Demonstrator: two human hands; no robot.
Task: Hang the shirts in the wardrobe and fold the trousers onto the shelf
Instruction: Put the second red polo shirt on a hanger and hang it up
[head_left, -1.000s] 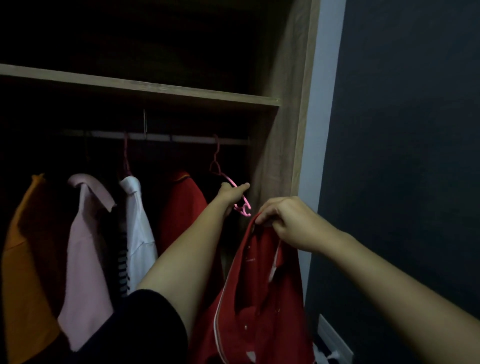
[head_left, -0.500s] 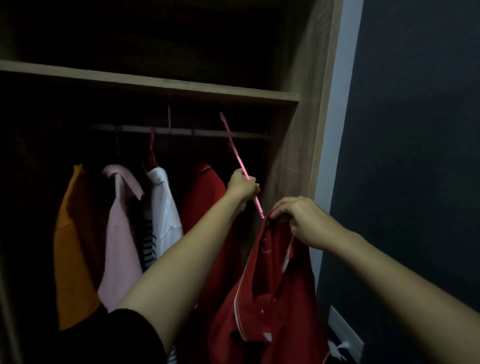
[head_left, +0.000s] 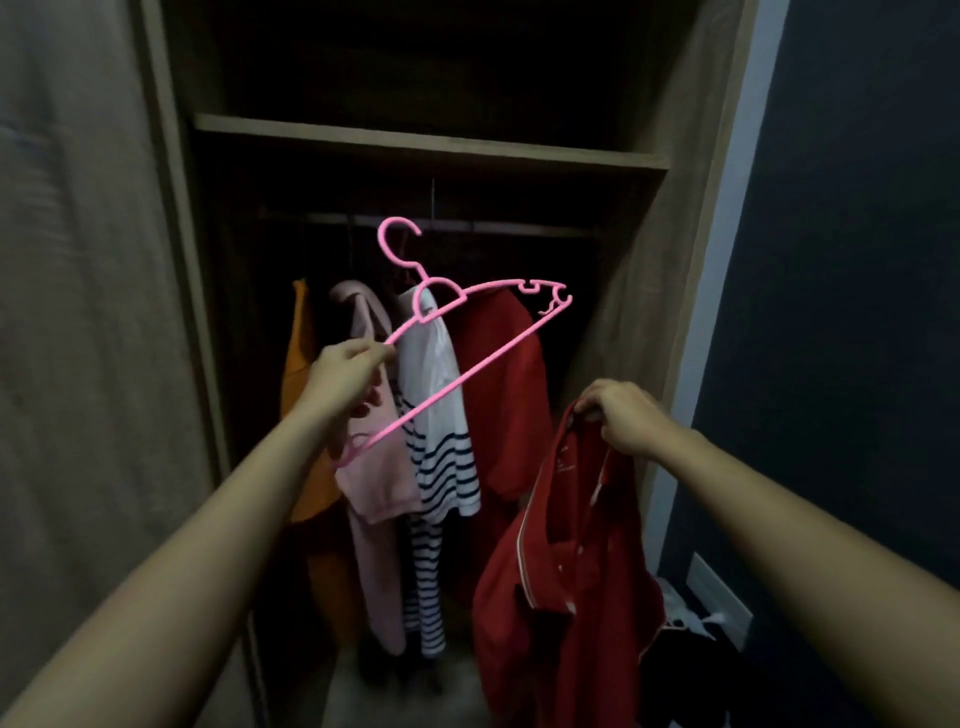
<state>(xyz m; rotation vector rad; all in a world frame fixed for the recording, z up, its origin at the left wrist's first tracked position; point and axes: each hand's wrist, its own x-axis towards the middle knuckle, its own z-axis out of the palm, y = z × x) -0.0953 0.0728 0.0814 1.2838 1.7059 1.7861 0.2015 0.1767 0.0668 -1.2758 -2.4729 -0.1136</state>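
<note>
Red shirt (head_left: 571, 561) hangs limp from R hand (head_left: 623, 415), outside the wardrobe, low right, in front of the R side panel (head_left: 649, 312). R fingers are curled tight, bunching the fabric at its top edge. Its hem drops twd the floor.

L hand (head_left: 345, 374) grips one arm of the pink hanger (head_left: 457, 383), fingers closed round it. Hanger is tilted, far end up-right, hook at abt rail (head_left: 519, 227) height but held in front, not on it. Hanger & red shirt are apart, nothing threaded.

Behind, on the rail, L to R: orange garment (head_left: 298, 353), pink shirt (head_left: 374, 467), white striped shirt (head_left: 436, 415), hung red top (head_left: 504, 374), all packed touching. A dark gap lies btwn hung red top & R side panel. Shelf (head_left: 415, 137) edge runs just above the rail. Door panel (head_left: 78, 312) crowds the L side; dark wall (head_left: 857, 312) stands R, w/ a clothes pile (head_left: 685, 613) at its foot.
</note>
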